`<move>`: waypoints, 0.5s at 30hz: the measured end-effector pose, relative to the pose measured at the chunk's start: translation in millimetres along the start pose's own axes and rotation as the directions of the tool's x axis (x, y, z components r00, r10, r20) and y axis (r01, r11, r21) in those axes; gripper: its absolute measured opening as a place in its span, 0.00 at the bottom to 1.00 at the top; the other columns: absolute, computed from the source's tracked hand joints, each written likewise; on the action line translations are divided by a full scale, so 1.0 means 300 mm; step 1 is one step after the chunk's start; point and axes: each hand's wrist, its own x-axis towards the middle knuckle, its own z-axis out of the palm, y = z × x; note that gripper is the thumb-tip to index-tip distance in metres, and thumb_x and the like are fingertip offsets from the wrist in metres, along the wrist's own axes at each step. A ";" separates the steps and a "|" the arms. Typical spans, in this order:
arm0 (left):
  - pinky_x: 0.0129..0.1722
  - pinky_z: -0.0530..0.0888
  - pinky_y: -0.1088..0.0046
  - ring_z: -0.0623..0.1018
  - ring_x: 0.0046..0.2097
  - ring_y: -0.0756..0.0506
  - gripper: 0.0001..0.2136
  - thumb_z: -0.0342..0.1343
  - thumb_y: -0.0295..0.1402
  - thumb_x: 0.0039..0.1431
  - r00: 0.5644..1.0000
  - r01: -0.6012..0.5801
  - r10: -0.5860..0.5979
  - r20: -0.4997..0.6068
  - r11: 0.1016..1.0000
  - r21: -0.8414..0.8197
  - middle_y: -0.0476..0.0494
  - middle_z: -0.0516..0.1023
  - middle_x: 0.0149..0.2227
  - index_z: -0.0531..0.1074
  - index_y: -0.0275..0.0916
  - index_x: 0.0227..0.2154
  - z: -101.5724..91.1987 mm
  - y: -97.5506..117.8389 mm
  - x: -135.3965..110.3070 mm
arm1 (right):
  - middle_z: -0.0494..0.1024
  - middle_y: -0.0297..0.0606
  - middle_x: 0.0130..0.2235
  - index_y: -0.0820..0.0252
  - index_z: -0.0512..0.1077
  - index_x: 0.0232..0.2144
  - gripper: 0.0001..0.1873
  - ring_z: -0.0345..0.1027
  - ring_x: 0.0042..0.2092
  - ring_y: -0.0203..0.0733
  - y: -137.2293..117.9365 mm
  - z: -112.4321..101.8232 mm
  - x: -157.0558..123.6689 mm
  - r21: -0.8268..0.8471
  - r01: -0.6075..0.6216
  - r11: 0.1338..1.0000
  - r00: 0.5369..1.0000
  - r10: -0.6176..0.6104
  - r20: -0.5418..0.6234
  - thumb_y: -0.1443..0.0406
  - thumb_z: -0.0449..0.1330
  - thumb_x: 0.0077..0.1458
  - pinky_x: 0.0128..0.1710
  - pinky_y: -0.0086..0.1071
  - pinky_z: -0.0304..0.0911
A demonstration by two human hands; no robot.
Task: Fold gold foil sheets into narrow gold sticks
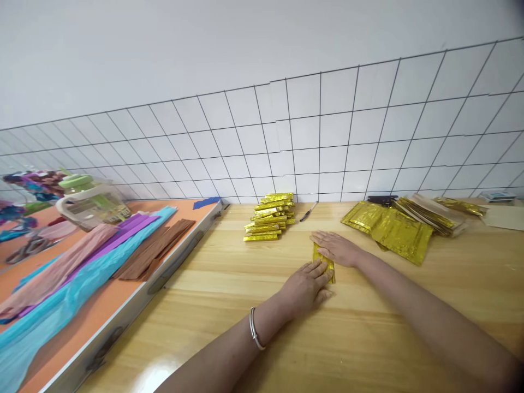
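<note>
A gold foil piece point(319, 252) lies on the wooden table point(229, 305) beneath both my hands. My left hand point(307, 286) rests flat over its near part, fingers stretched out, with a silver bracelet on the wrist. Across its far end lies my right hand point(338, 248), fingers extended and flat. Parts of the piece are hidden under my palms and fingers. Beyond my hands to the left stands a stack of narrow gold foil strips point(270, 217). Wider gold foil sheets point(401, 232) lie overlapping to the right.
A pen point(308, 211) lies beside the stack. More foil bundles point(429, 213) and a beige sheet point(505, 216) sit at the back right. At left, an orange surface point(104, 305) with a raised edge holds coloured crepe strips point(82, 278), scissors point(30, 248) and a green-lidded bottle point(88, 194). A wire grid point(320, 114) backs the table.
</note>
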 end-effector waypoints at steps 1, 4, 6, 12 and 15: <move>0.60 0.55 0.61 0.54 0.62 0.41 0.24 0.39 0.45 0.63 1.000 -0.004 0.004 -0.004 1.000 0.005 0.40 0.57 0.60 0.55 0.40 0.58 -0.003 0.002 -0.004 | 0.46 0.32 0.64 0.51 0.46 0.62 0.30 0.39 0.63 0.42 0.012 -0.004 0.008 -0.004 -0.011 1.000 1.000 0.011 -0.010 0.50 0.37 0.60 0.61 0.40 0.37; 0.60 0.55 0.62 0.55 0.62 0.42 0.23 0.39 0.44 0.63 1.000 -0.008 0.008 -0.022 1.000 0.020 0.40 0.58 0.60 0.56 0.40 0.58 -0.013 0.004 -0.011 | 0.47 0.37 0.64 0.56 0.47 0.62 0.31 0.40 0.63 0.45 0.042 -0.032 0.028 -0.020 -0.073 0.997 0.995 0.072 -0.074 0.50 0.36 0.60 0.61 0.43 0.39; 0.60 0.55 0.62 0.54 0.62 0.42 0.23 0.39 0.44 0.63 0.999 -0.004 0.004 -0.032 1.000 0.028 0.40 0.58 0.60 0.56 0.39 0.57 -0.015 0.003 -0.012 | 0.46 0.41 0.64 0.60 0.46 0.62 0.32 0.38 0.63 0.48 0.040 -0.053 0.020 -0.029 -0.123 0.992 0.984 0.118 -0.137 0.51 0.35 0.60 0.61 0.46 0.39; 0.60 0.53 0.60 0.52 0.63 0.41 0.25 0.40 0.45 0.62 0.999 -0.009 0.009 -0.035 1.000 -0.024 0.39 0.56 0.60 0.55 0.39 0.58 -0.003 0.004 -0.008 | 0.46 0.39 0.64 0.58 0.45 0.62 0.30 0.37 0.64 0.45 -0.094 -0.012 -0.132 -0.044 -0.141 0.989 0.973 0.130 -0.189 0.54 0.37 0.61 0.61 0.43 0.41; 0.60 0.53 0.59 0.52 0.63 0.40 0.26 0.44 0.45 0.60 0.999 -0.016 0.011 -0.043 0.994 -0.107 0.38 0.55 0.61 0.55 0.38 0.58 -0.014 -0.003 -0.008 | 0.50 0.39 0.63 0.58 0.49 0.61 0.28 0.41 0.63 0.44 -0.152 0.035 -0.200 -0.003 -0.137 0.991 0.984 0.136 -0.117 0.56 0.37 0.61 0.60 0.44 0.43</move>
